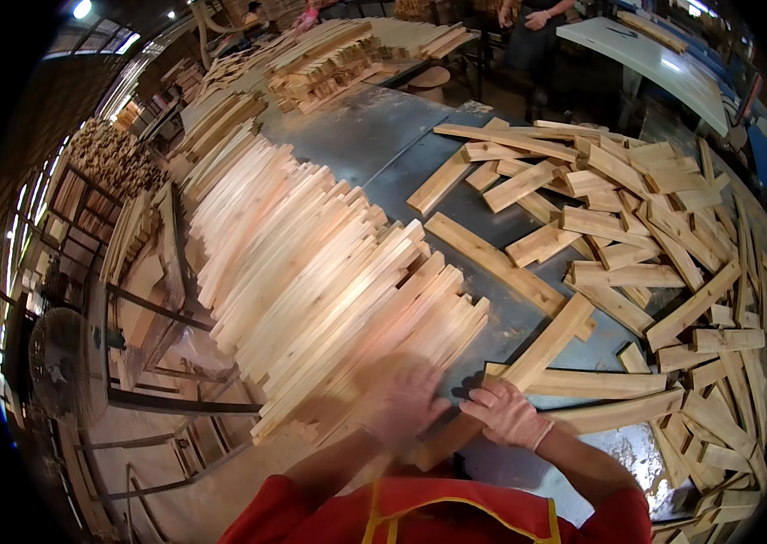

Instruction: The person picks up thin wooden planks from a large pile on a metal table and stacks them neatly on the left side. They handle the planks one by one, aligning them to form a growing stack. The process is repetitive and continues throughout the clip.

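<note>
My right hand [506, 413], in a pale glove, is closed around a wooden board [548, 343] that slants from near my apron up and to the right. Its lower part passes under the hand and runs toward my body. My left hand [404, 401] is smeared by motion over the near end of a row of boards [311, 281] laid side by side. Whether its fingers hold anything cannot be made out. Two loose boards [592, 383] lie just right of my right hand.
A loose heap of short boards [628, 227] spreads over the right of the dark metal table [347, 127]. Stacked boards [329, 68] stand at the far end. A fan [62, 363] and metal frames are at left. Another person [533, 41] stands beyond, near a white table [646, 59].
</note>
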Available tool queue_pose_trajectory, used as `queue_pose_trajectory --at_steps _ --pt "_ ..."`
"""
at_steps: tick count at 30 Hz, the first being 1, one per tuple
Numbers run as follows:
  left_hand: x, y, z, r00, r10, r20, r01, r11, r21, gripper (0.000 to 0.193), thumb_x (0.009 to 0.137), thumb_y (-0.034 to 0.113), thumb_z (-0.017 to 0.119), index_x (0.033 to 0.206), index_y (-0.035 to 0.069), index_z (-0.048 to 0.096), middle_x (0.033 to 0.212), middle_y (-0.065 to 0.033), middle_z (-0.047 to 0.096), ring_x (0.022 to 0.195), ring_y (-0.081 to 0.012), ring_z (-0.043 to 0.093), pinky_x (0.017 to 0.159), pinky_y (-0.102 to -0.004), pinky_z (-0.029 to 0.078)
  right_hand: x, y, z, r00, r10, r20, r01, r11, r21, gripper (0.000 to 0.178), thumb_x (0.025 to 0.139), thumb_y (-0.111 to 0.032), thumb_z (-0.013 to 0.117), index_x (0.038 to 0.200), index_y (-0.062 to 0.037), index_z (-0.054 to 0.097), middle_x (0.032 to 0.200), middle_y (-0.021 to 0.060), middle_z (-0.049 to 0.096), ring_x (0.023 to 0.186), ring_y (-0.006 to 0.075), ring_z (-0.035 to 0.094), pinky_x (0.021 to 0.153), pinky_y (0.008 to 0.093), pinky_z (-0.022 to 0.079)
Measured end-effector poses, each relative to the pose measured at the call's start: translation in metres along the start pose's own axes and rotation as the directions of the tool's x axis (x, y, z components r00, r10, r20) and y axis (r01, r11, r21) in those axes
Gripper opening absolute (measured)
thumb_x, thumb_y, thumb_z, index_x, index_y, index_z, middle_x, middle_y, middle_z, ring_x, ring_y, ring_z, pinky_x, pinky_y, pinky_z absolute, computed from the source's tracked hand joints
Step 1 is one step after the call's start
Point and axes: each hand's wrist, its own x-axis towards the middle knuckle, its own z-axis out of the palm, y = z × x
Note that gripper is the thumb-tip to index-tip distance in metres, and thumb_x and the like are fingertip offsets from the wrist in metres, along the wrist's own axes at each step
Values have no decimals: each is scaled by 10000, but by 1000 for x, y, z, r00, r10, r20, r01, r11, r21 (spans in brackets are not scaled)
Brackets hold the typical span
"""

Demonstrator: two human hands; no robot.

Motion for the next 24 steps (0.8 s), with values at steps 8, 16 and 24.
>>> queue_pose_trajectory --at_steps 8,16,24 --pt "-53 26 69 981 50 187 -41 998 -49 959 840 488 811 1614 91 408 1512 -175 516 1395 -411 514 1128 -569 428 -125 36 -21 576 807 127 -791 590 -161 1142 652 -636 874 1605 -161 459 1681 159 399 1584 381 317 1298 523 225" --pt "-76 -21 12 724 419 548 665 -214 -715 661 963 231 684 1554 4 491 1108 -18 626 939 -133 612 804 -324 528 -100 -11 -22 691 660 294 -590 751 -298 1008 635 -468 912 1539 -206 551 1630 182 415 1529 426 354 1250 535 341" --pt "-106 3 -22 878 -248 410 410 832 -374 375 973 333 657 1267 104 697 1198 -91 668 1104 -257 642 910 -427 527 -90 -36 -27 634 732 251 -616 674 -408 958 644 -497 902 1501 -214 580 1580 121 497 1512 361 397 1237 505 342"
